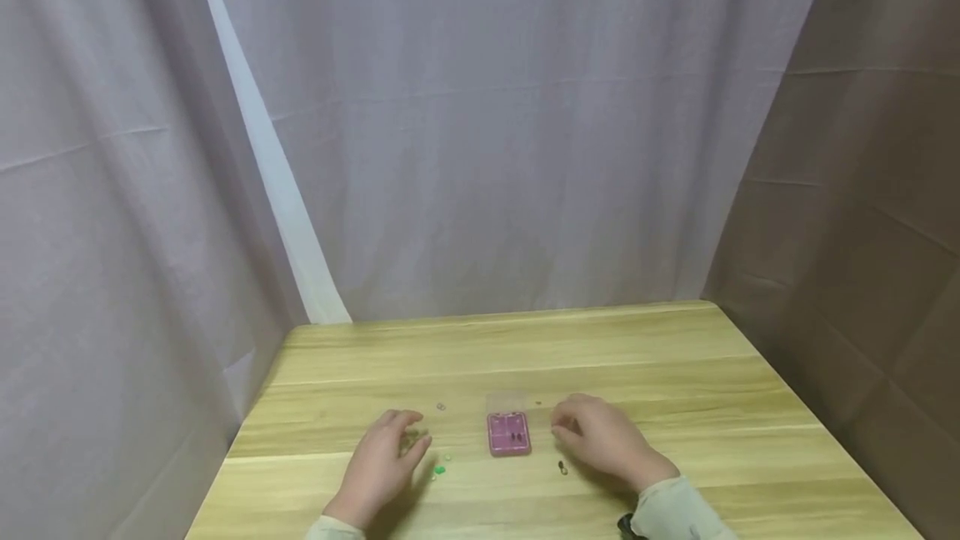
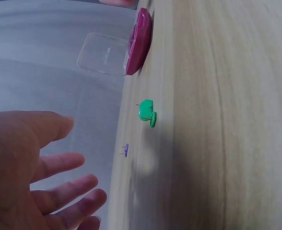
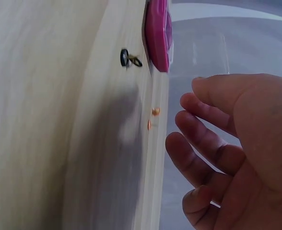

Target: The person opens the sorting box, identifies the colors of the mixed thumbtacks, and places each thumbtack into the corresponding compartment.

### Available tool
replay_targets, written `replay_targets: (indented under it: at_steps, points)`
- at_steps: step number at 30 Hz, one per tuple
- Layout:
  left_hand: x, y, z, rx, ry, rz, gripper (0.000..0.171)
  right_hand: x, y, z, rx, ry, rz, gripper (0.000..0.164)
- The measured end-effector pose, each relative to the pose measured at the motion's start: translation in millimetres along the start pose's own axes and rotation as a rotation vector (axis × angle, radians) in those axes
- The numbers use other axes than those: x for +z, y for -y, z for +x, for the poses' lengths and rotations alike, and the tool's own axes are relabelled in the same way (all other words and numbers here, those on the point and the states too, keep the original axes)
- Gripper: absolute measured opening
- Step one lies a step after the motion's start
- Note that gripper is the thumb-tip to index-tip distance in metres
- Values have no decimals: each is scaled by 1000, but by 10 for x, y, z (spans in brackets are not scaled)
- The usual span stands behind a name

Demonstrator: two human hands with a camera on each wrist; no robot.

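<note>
A small magenta compartment case [image 1: 509,434] stands on the table with its clear lid [image 2: 102,54] swung up; a pair of small dark pieces lies in its front right compartment. My left hand [image 1: 380,461] hovers left of the case, fingers loosely bent and holding nothing. Near its fingertips are green ear studs [image 2: 146,111] with thin metal posts, and a purple pair [image 2: 126,150] lies farther off. To the right of the case my right hand [image 1: 603,438] hangs over the table, relaxed and holding nothing. Black-and-gold earrings [image 3: 131,58] and a small orange pair [image 3: 155,111] lie near it.
The wood-grain table [image 1: 600,340] reaches back to grey curtains [image 1: 480,148], with more curtain on both sides. A white strip [image 1: 277,165] shows through a gap at the back left. A dark band [image 1: 628,526] circles the right wrist by the sleeve.
</note>
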State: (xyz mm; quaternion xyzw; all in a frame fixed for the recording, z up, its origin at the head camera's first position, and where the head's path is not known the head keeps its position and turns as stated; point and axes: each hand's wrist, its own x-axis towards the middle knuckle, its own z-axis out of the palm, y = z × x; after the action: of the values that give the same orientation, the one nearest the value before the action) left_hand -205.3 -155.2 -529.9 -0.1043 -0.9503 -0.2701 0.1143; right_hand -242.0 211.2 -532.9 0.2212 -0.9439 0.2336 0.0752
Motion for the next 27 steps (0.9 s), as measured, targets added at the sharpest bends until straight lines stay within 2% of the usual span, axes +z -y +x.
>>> replay_targets:
  at_steps: [7, 12, 18, 27]
  points:
    - [-52, -28, 21, -1, -6, -6, 43, -119, -39, -48, 50, -19, -22, 10]
    - [-75, -34, 20, -3, -7, -17, 43, -170, -49, -57, 55, -21, -37, 8]
    - [-81, -28, -2, -15, -10, -13, 43, -172, -61, -60, 62, -16, -53, 8]
    - [-39, -30, -69, -15, 12, -12, 41, -162, -41, -178, 76, -1, -48, 8]
